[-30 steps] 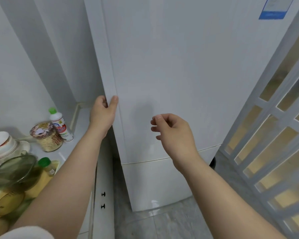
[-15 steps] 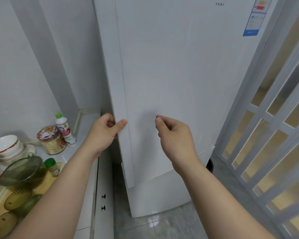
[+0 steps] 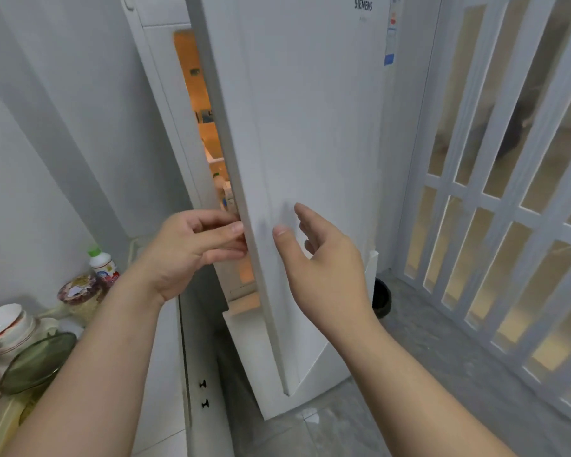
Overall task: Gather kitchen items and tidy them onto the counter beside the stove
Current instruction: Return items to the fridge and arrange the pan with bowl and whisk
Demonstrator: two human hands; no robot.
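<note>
A tall white fridge door (image 3: pixel 310 127) stands ajar, and a lit orange interior (image 3: pixel 198 103) shows through the gap with bottles (image 3: pixel 223 192) on a shelf. My left hand (image 3: pixel 192 249) grips the door's left edge, fingers curled behind it and thumb on the front. My right hand (image 3: pixel 320 258) hovers just in front of the door face with fingers relaxed, holding nothing. On the counter (image 3: pixel 70 324) at lower left sit a green-capped bottle (image 3: pixel 103 265), a foil-topped jar (image 3: pixel 80 293), stacked bowls (image 3: pixel 4 324) and a mesh strainer (image 3: pixel 37 361).
A white cabinet (image 3: pixel 201 374) with two dark knobs stands between the counter and the fridge. A white lattice door (image 3: pixel 508 209) runs along the right. A dark round object (image 3: pixel 381 296) sits on the grey tile floor by the fridge's right corner.
The fridge door has swung open from shut, showing the lit inside. My left hand pulled the edge outward, and my right hand's fingers have uncurled near the door face.
</note>
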